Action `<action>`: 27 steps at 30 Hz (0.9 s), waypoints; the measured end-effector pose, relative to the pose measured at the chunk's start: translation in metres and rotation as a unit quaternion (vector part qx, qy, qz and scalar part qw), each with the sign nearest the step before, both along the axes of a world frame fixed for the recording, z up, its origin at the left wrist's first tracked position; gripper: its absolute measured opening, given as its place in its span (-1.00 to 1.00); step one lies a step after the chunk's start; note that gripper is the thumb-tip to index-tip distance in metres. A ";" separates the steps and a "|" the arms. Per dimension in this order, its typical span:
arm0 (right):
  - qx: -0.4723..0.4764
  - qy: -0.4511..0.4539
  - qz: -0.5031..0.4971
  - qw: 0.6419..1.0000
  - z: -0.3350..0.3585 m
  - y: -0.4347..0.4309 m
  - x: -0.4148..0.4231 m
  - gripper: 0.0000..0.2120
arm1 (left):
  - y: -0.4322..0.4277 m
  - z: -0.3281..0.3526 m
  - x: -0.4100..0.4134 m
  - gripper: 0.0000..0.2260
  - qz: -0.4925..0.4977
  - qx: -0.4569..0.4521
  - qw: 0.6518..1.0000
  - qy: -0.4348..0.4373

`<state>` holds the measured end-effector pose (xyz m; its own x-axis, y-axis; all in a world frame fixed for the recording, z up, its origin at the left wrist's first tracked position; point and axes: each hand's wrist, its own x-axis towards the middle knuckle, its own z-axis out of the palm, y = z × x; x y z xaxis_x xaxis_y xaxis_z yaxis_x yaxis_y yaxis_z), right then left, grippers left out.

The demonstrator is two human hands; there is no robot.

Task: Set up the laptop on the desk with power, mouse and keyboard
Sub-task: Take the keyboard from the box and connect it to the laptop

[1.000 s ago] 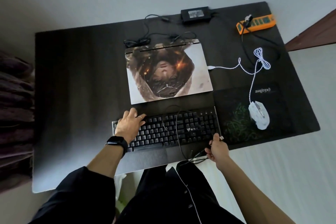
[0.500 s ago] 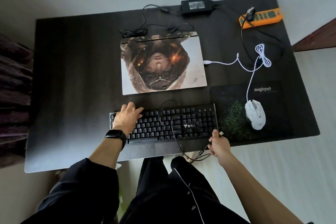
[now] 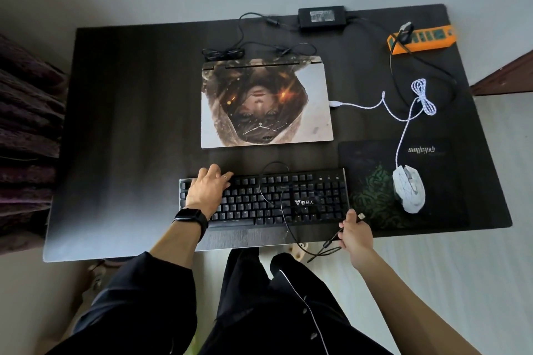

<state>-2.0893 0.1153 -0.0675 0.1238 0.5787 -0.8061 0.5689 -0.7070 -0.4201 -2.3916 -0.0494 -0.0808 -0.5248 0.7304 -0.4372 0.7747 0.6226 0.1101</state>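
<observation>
At the near edge of a dark desk (image 3: 121, 130), the person's right hand (image 3: 355, 235) is closed around a thin black keyboard cable (image 3: 284, 219), its USB plug (image 3: 361, 215) poking out above the fingers. The cable loops back over a black keyboard (image 3: 288, 199) just left of that hand. The left hand (image 3: 208, 191), fingers spread and flat, rests on the keyboard's left end. Right of the keyboard, a white mouse (image 3: 409, 192) sits on a mouse pad (image 3: 372, 181). Farther back lies a closed laptop (image 3: 266, 102); the mouse's white cable (image 3: 403, 124) reaches its right side. Farthest are a power adapter (image 3: 321, 17) and an orange power strip (image 3: 421, 38).
</observation>
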 end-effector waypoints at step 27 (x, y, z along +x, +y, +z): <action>-0.166 0.329 0.031 0.929 0.140 -0.024 -0.177 -0.68 | 0.002 0.158 0.040 -0.60 0.280 0.206 0.763 -0.546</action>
